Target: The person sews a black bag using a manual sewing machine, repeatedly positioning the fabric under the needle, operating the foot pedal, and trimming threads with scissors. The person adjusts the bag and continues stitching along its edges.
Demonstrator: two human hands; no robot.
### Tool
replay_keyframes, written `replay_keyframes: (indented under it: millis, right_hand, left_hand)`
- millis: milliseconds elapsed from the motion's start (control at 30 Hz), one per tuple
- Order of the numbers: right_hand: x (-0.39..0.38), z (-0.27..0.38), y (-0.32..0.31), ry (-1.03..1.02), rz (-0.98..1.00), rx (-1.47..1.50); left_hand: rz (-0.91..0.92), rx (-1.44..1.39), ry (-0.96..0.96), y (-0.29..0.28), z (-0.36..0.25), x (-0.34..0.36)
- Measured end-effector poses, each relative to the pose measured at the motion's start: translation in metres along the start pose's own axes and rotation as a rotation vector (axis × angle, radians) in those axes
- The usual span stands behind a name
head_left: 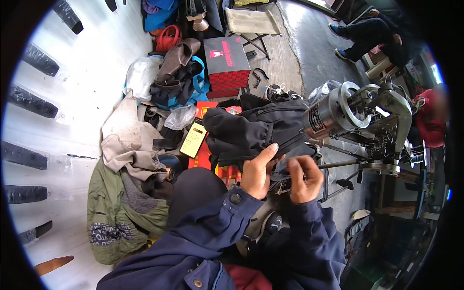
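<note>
A black backpack-like fabric piece [261, 126], with a zipper and a gathered pocket, lies across in front of me and reaches under the metal head of a sewing machine [323, 115]. At its near edge my left hand [257, 171] is closed on the fabric, thumb on top. Just to the right, my right hand [304, 180] is closed with its fingers curled together. Whatever sits between those fingertips is too small to make out. A dark strap or flap of the piece hangs between the two hands.
A phone with a lit screen [193, 138] lies left of the fabric on something red. Clothes and bags pile up at left, including a green jacket [108, 212]. A black and red box [226, 60] and a folding stool [253, 21] stand beyond. Another person sits at far right.
</note>
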State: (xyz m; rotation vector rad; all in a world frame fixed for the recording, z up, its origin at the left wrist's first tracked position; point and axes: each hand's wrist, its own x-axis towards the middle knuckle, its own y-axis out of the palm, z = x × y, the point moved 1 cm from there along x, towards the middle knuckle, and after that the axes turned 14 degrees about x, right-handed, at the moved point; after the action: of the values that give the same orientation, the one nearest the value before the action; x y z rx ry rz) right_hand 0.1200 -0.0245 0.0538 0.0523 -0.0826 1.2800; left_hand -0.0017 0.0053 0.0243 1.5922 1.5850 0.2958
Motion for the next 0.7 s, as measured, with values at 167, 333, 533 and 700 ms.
replay_keyframes:
  millis: [167, 333, 533, 700]
  right_hand:
    - [0.018, 0.035, -0.025, -0.407, -0.065, -0.264]
    - [0.038, 0.048, -0.035, -0.401, 0.035, -0.492]
    - [0.045, 0.041, -0.035, -0.323, 0.085, -0.626]
    - [0.044, 0.044, -0.035, -0.313, 0.08, -0.544]
  left_hand:
    - [0.043, -0.044, -0.026, -0.001, 0.001, 0.006]
    - [0.083, -0.145, -0.031, 0.006, -0.005, 0.003]
    - [0.083, -0.208, -0.038, 0.01, -0.006, 0.002]
    - [0.051, -0.212, -0.039, 0.006, -0.001, 0.005]
